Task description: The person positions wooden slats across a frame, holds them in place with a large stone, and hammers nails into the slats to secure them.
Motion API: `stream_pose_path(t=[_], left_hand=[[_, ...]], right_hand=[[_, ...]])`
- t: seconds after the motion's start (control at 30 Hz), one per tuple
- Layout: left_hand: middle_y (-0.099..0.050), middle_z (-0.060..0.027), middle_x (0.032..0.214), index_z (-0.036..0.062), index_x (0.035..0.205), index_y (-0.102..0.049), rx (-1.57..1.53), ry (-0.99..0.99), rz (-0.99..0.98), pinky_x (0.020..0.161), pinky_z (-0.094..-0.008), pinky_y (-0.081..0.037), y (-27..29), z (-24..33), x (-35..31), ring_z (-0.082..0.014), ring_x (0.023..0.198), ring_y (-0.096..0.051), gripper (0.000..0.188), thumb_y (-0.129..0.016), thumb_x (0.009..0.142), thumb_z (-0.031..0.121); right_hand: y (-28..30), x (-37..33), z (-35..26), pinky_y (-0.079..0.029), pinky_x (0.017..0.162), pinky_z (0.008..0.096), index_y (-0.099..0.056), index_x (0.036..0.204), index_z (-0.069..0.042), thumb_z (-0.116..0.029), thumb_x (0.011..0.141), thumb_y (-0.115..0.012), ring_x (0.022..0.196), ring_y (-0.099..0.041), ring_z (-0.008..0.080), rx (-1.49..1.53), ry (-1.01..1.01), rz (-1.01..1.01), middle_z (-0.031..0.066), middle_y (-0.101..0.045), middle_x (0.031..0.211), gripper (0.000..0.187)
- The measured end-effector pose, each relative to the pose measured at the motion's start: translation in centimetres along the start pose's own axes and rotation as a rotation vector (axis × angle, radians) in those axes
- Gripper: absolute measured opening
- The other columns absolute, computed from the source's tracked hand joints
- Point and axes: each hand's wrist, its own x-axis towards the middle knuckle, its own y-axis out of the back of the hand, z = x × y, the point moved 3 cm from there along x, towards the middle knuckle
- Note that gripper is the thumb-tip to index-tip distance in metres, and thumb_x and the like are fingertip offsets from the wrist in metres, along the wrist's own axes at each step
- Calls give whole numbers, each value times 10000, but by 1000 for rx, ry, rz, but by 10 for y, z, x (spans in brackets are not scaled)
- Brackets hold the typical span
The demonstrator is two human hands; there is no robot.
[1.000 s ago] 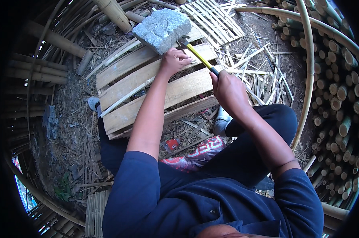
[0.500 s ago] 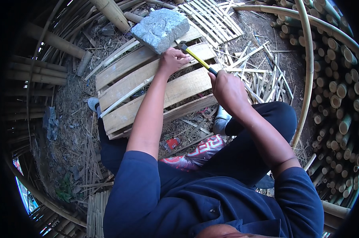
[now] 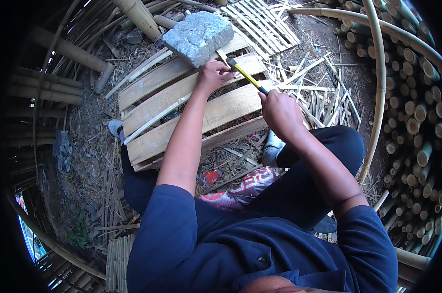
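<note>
My right hand (image 3: 282, 111) is wrapped round the dark grip of a hammer (image 3: 248, 76) with a yellow handle. The hammer's head is just right of my left hand (image 3: 214, 76), over the end of a pale bamboo strip (image 3: 222, 55) that sticks out by the stone. My left fingers are pinched together at the near side of a rough grey stone (image 3: 197, 37); what lies between them is too small to make out. Under both hands is a low slatted wooden bench (image 3: 231, 106), with the stone on its far part. A long thin strip (image 3: 155, 118) runs across the slats toward my left hand.
A lattice of pale slats (image 3: 262, 27) lies beyond the bench. Loose split strips (image 3: 323, 100) litter the ground to its right. Stacked bamboo poles (image 3: 416, 112) fill the right side, behind a bent pole (image 3: 378, 88). My legs straddle the bench, near a printed bag (image 3: 250, 188).
The hammer's head has shifted slightly right and toward me. My left hand stays pinched in nearly the same place by the stone.
</note>
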Motion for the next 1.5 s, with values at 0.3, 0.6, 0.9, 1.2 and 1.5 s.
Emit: stream_pose_path(t=[0.3, 0.6, 0.9, 1.2, 1.5], left_hand=[[-631, -35, 646, 63, 755, -775, 12, 50, -23, 671, -333, -495, 0, 4, 0, -178, 706, -591, 170, -881, 749, 195], [-635, -21, 649, 78, 797, -802, 18, -29, -6, 679, -319, -479, -1, 1, 3, -155, 700, -563, 143, -893, 742, 173], [-653, -40, 664, 82, 791, -797, 5, 34, -16, 695, -336, -499, -2, 4, 0, -187, 719, -598, 142, -873, 753, 196], [-647, -28, 656, 70, 770, -784, 20, 39, -22, 687, -329, -496, -1, 6, 3, -162, 704, -588, 138, -869, 763, 178], [-639, -26, 653, 73, 780, -788, 7, 17, -13, 690, -331, -498, -1, 5, 1, -165, 694, -582, 125, -870, 758, 165]], right_hand=[[7, -2, 2, -542, 591, 511, -629, 820, 18, -346, 1048, -546, 644, -683, 424, 17, -2, -5, 230, -670, 687, 437], [3, 0, 1, -541, 602, 527, -627, 815, 24, -333, 1048, -548, 650, -685, 431, 38, -1, -14, 241, -674, 696, 434], [9, 0, -2, -547, 608, 520, -654, 817, 28, -335, 1049, -546, 671, -692, 433, 43, -64, -13, 242, -679, 707, 445], [-5, 2, 4, -542, 620, 542, -631, 843, 33, -329, 1052, -537, 667, -683, 456, 79, -23, 4, 258, -668, 693, 429], [1, 0, -2, -542, 587, 524, -636, 804, 20, -332, 1050, -540, 663, -686, 445, 41, 15, 10, 250, -673, 703, 440]])
